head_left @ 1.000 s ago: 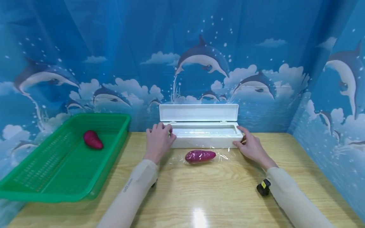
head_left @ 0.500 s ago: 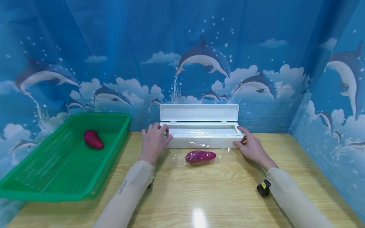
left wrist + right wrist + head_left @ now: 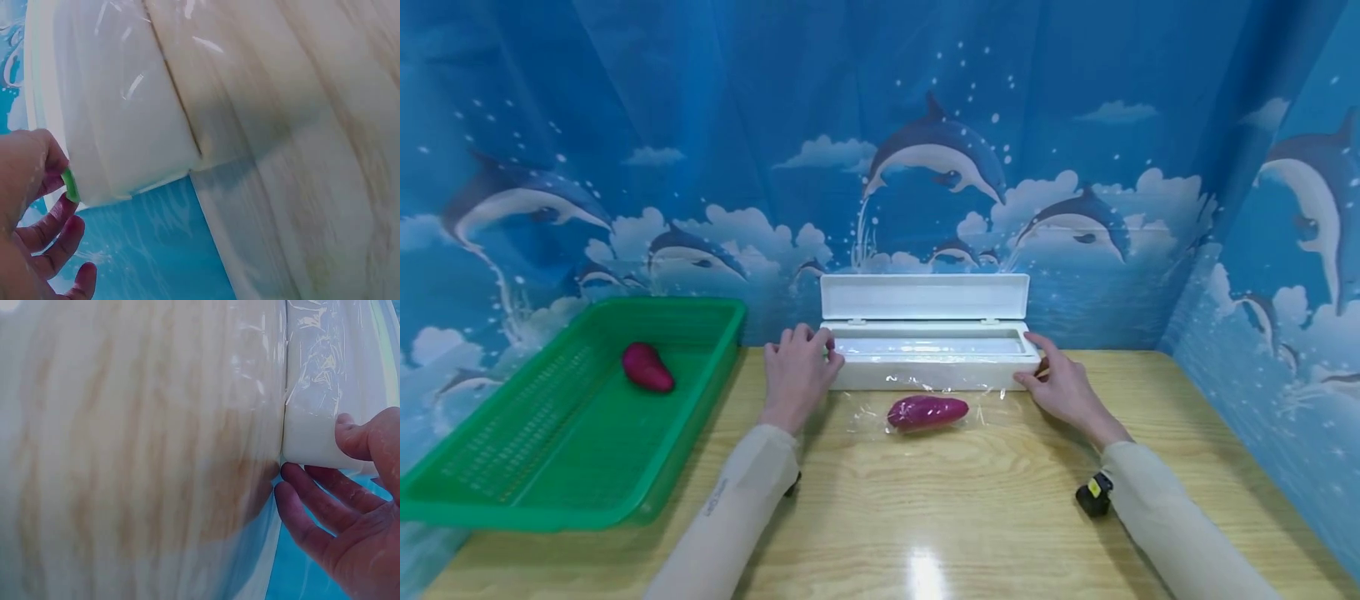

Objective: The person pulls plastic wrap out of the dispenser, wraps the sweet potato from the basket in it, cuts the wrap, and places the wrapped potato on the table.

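A white cling film dispenser box (image 3: pixel 934 376) stands near the back of the table, its long lid (image 3: pixel 925 297) tipped up. At its left end my left hand (image 3: pixel 797 375) pinches a small green slide cutter (image 3: pixel 70 184) between thumb and finger, the other fingers loosely bent. My right hand (image 3: pixel 1063 390) holds the box's right end, thumb on the front and forefinger at the top corner. Clear cling film (image 3: pixel 867 414) comes over the box's front onto the table. A purple sweet potato (image 3: pixel 927 412) lies in front of the box with film over or around it; which, I cannot tell.
A green plastic basket (image 3: pixel 700 417) stands on the left, with a second purple sweet potato (image 3: pixel 648 367) inside. A blue dolphin-print curtain (image 3: pixel 775 125) rises right behind the box and along the right side. Wooden tabletop (image 3: pixel 985 517) extends in front.
My left hand has slid leftward along the box's front top edge to its left end, with the green slide cutter. My right hand, the box and the sweet potatoes stay put.
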### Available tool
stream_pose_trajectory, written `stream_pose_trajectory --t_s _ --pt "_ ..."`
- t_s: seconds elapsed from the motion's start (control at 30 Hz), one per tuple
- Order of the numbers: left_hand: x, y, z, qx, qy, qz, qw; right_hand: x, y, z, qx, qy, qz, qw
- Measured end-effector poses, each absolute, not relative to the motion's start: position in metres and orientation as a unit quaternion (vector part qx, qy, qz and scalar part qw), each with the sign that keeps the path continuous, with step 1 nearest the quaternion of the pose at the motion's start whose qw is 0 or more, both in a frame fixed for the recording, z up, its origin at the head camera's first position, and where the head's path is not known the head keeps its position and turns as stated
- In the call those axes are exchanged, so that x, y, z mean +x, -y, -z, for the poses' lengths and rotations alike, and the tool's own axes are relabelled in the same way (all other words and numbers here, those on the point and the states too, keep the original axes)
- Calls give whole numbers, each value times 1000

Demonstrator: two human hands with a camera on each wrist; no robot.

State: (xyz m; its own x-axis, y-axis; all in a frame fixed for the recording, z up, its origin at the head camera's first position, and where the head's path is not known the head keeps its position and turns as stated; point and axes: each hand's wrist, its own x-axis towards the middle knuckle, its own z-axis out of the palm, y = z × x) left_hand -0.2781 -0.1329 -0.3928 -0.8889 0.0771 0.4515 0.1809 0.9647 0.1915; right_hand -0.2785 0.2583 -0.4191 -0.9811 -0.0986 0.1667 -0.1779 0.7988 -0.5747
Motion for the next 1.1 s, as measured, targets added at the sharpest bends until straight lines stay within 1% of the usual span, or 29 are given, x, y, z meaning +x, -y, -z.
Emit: stream_pose_trajectory --t_s 0.1,0.33,0.53,0.7,0.9,1.1 --pt "-277 128 390 -79 965 122 220 -278 -258 417 73 948 -303 63" --pt "-272 116 387 -160 961 141 178 -276 -255 414 72 951 -296 56" --pt "-271 113 390 -176 953 149 196 -273 -254 412 61 952 -298 20" --pt "-265 114 386 -197 942 185 198 -267 -258 411 83 952 -296 8" --pt "-245 120 375 -256 928 206 175 -250 -267 411 104 955 -278 20" --pt "-218 124 367 -296 919 203 166 -230 -274 410 130 952 -275 44"
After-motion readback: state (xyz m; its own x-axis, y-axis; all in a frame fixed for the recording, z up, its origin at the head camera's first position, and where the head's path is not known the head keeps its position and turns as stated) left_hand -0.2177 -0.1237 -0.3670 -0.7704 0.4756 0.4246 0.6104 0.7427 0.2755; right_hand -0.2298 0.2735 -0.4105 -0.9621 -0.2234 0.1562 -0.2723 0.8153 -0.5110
